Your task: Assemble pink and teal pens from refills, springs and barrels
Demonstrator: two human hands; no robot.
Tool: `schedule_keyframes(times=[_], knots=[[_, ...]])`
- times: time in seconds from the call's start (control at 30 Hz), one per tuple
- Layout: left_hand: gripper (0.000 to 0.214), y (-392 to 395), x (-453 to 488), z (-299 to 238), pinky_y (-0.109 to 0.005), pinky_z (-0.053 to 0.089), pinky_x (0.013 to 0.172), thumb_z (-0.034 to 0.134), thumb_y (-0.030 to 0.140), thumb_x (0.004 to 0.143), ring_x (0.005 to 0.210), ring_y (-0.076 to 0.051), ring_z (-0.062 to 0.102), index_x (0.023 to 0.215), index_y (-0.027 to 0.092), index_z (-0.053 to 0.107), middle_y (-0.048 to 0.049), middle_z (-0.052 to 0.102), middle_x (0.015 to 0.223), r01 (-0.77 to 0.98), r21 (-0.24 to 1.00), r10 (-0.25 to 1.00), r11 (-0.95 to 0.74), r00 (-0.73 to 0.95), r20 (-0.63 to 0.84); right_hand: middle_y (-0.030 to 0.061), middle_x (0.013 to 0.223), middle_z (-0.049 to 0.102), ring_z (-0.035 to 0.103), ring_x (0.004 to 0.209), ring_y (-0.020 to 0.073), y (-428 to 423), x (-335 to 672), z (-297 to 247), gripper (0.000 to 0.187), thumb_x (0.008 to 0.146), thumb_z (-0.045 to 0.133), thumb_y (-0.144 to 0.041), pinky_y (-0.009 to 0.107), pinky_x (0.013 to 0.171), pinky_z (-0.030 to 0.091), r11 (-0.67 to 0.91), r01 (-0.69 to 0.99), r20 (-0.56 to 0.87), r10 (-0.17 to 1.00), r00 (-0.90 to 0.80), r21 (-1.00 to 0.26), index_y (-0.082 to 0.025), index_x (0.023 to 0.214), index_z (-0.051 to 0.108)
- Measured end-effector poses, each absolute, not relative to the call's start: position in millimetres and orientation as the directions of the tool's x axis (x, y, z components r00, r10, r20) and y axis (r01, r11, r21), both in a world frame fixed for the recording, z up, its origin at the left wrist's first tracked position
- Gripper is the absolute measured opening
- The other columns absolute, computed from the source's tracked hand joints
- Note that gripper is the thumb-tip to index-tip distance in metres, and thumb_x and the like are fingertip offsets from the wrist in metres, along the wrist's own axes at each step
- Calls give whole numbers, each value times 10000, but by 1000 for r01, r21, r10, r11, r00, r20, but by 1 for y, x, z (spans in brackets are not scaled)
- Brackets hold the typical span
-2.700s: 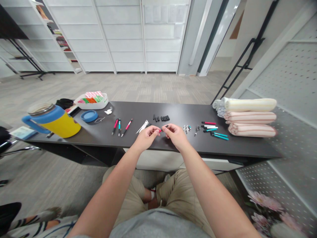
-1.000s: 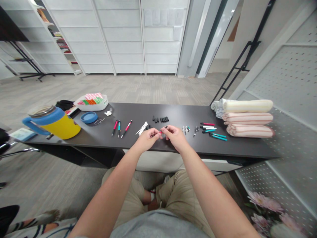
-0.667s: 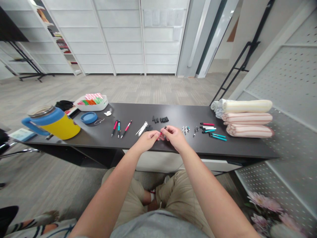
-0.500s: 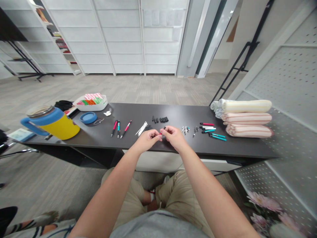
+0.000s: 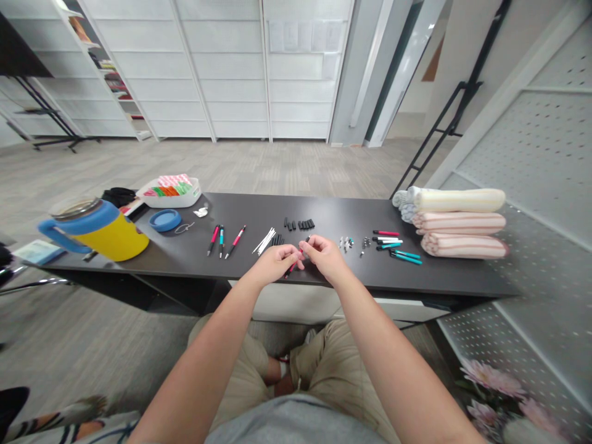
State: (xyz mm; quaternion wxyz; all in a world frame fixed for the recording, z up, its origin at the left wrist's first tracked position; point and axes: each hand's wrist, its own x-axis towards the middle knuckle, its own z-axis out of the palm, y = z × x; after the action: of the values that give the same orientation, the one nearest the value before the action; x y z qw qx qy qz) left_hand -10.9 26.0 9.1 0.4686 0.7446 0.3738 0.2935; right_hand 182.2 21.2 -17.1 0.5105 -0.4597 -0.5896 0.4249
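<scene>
Above the front edge of the dark table, my left hand (image 5: 276, 263) and my right hand (image 5: 325, 254) meet on a red and black pen (image 5: 291, 269), both pinching it. Its lower end slants down to the left below my fingers; part of its barrel is hidden by them. Just beyond my left hand lie white refill sticks (image 5: 264, 239) and thin black tubes (image 5: 277, 239). Short black grips (image 5: 306, 224) sit in a row past my hands. Small metal tips (image 5: 345, 243) are to the right of my right hand.
Several whole pens (image 5: 221, 239) lie on the left of the table (image 5: 250, 206), near a blue lid (image 5: 165, 219) and a yellow and blue mug (image 5: 106, 231). Coloured barrels (image 5: 406, 256) and rolled towels (image 5: 462, 222) are at right. A white basket (image 5: 185, 198) stands back left.
The pen has turned between my fingers, so its lower end now shows below my left hand. Both hands stay in nearly the same place.
</scene>
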Motion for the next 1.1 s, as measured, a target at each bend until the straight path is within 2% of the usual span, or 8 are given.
schedule_keyframes(times=[0.27, 0.4, 0.53, 0.63, 0.73, 0.8, 0.87, 1.1], knots=[[288, 24, -6, 5, -210, 430, 488, 645, 470, 911, 524, -106, 541, 849, 191, 616, -28, 749, 772, 283, 941, 876, -186, 481, 29, -65, 577, 444, 360, 529, 115, 21, 182, -16, 491, 893, 686, -634, 256, 517, 279, 234, 141, 228, 972, -63, -962, -233, 704, 476], [326, 25, -7, 3, -211, 439, 492, 668, 505, 899, 534, -108, 553, 845, 189, 601, -29, 743, 763, 256, 952, 878, -165, 477, 24, -57, 573, 488, 426, 500, 118, 21, 181, -15, 492, 871, 677, -692, 250, 493, 349, 203, 111, 193, 977, -96, -973, -236, 746, 542], [383, 25, -10, 3, -230, 456, 530, 624, 566, 929, 551, -116, 556, 884, 186, 612, -28, 738, 756, 168, 976, 896, -141, 441, 53, -10, 683, 596, 561, 536, 148, 23, 180, -13, 617, 920, 458, -809, 255, 484, 470, 153, 72, 153, 988, -11, -986, -238, 1005, 674], [382, 25, -13, 4, -249, 485, 635, 616, 557, 943, 639, -136, 597, 927, 176, 643, -30, 732, 737, 82, 987, 924, -142, 369, 102, -7, 714, 629, 591, 513, 152, 30, 179, -12, 614, 973, 387, -759, 252, 471, 481, 111, 193, 142, 977, 158, -975, -253, 1228, 623], [381, 27, -16, 3, -264, 483, 695, 614, 551, 952, 653, -139, 593, 923, 173, 658, -21, 716, 709, 35, 990, 942, -140, 312, 122, 64, 912, 731, 685, 643, 193, 41, 178, -12, 491, 1029, 410, -567, 307, 629, 567, 86, 392, 181, 960, 212, -916, -227, 1359, 540], [386, 29, -16, 1, -270, 477, 701, 613, 557, 952, 650, -141, 589, 916, 176, 660, -17, 709, 700, 30, 990, 946, -136, 299, 121, 146, 1206, 725, 736, 962, 249, 51, 177, -12, 436, 1033, 404, -403, 372, 887, 577, 104, 527, 243, 949, 202, -843, -188, 1392, 523], [386, 30, -17, 0, -271, 472, 708, 614, 557, 953, 655, -142, 590, 914, 176, 660, -15, 706, 696, 34, 990, 945, -139, 304, 122, 184, 1414, 637, 652, 1242, 287, 61, 177, -13, 447, 1015, 387, -293, 416, 1080, 489, 103, 629, 274, 944, 181, -770, -147, 1417, 517], [367, 30, -17, -1, -262, 460, 692, 624, 538, 958, 641, -133, 584, 916, 175, 663, -7, 701, 688, 11, 991, 943, -137, 307, 127, 199, 1443, 623, 607, 1320, 307, 72, 173, -13, 488, 1026, 399, -276, 417, 1132, 437, 28, 730, 221, 960, 170, -683, -108, 1473, 502]])
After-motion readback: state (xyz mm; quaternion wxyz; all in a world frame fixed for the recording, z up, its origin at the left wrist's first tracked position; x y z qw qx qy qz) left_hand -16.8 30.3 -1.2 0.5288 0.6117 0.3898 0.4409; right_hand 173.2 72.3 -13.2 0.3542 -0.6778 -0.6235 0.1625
